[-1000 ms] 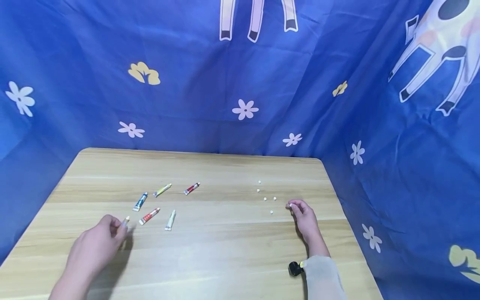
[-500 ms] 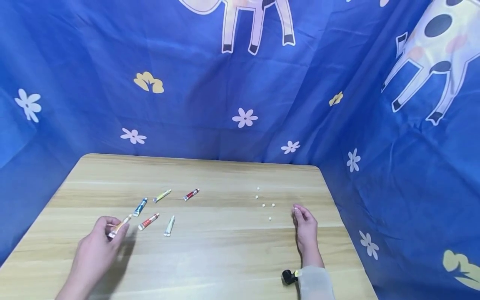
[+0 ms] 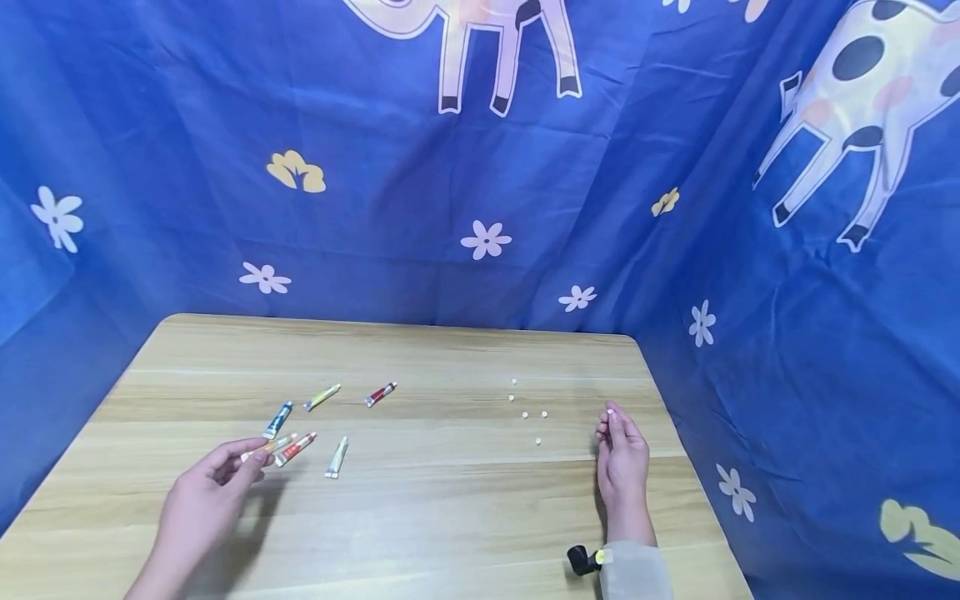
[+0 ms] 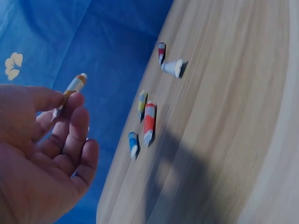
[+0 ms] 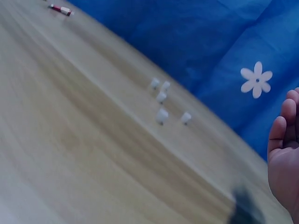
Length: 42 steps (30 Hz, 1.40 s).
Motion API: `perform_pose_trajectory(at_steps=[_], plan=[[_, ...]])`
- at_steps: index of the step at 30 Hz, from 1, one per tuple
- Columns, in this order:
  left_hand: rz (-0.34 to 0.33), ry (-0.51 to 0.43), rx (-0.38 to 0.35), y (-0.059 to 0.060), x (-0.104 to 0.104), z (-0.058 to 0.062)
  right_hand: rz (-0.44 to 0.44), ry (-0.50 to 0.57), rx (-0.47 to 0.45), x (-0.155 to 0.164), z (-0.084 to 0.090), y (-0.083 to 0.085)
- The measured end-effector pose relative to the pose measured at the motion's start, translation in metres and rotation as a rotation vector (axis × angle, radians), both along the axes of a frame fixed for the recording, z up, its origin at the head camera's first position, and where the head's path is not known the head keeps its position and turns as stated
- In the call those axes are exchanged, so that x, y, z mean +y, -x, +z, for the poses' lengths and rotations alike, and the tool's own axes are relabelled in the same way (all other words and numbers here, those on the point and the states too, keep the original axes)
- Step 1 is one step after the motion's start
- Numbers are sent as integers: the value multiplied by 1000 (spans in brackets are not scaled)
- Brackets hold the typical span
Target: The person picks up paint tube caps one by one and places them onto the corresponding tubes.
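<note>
My left hand point(image 3: 202, 496) pinches a small ochre paint tube point(image 4: 74, 88) between thumb and fingers, its white tip pointing up and away from the palm. In the head view this tube overlaps the orange-red paint tube point(image 3: 296, 449) and lies close to the blue one point(image 3: 278, 420). A pale paint tube point(image 3: 337, 457) rests to the right of these. On the right side of the table, my right hand point(image 3: 624, 462) is turned palm up and pinches a tiny white cap point(image 3: 611, 410) at the thumb tip. Only part of that hand shows in the right wrist view.
A yellow paint tube point(image 3: 323, 397) and a dark red one point(image 3: 381, 394) lie farther back on the wooden table point(image 3: 435, 517). Several white caps point(image 5: 162, 115) are scattered right of centre. Blue printed cloth point(image 3: 375, 183) encloses the back and sides.
My left hand has moved slightly right with the ochre tube, turning it until it overlaps the orange-red one. My right hand has shifted right, away from the loose caps, and rolled palm up.
</note>
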<state>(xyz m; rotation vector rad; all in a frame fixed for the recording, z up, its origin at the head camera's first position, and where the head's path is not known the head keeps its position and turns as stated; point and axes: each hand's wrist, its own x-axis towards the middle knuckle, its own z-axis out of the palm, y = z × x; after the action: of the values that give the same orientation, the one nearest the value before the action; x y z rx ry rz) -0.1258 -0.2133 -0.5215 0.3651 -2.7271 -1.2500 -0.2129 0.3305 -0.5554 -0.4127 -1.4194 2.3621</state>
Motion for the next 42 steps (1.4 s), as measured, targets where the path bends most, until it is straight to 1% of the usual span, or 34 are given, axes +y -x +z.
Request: perform_pose_trajectory(at_steps=[3,7,10,12,18,22,25,30,34,38,42], plan=[[-35,-37,-13,2,5,2,-6,35,31,-3,5,1],[-88,-108,-24,6,14,6,13,86,111,-9,12,0],[-111,-154,-33,7,21,8,41,89,155,-17,16,-3],[-121,-179,-34,7,27,9,61,81,162,-22,17,-5],[-134,-255,-33,6,43,9,125,5,132,-40,19,-12],[-139,-296,-73,6,53,11,149,-36,122,-52,20,-14],[-148,-325,-89,8,61,15,176,-68,115,-59,20,-14],[-174,-368,-63,15,76,20,221,-120,94,-71,16,-16],[-196,-369,-51,16,89,23,248,-210,47,-83,14,-20],[-203,-376,-57,15,102,23,302,-304,11,-99,12,-26],[-200,-400,-110,14,114,22,366,-379,6,-115,12,-31]])
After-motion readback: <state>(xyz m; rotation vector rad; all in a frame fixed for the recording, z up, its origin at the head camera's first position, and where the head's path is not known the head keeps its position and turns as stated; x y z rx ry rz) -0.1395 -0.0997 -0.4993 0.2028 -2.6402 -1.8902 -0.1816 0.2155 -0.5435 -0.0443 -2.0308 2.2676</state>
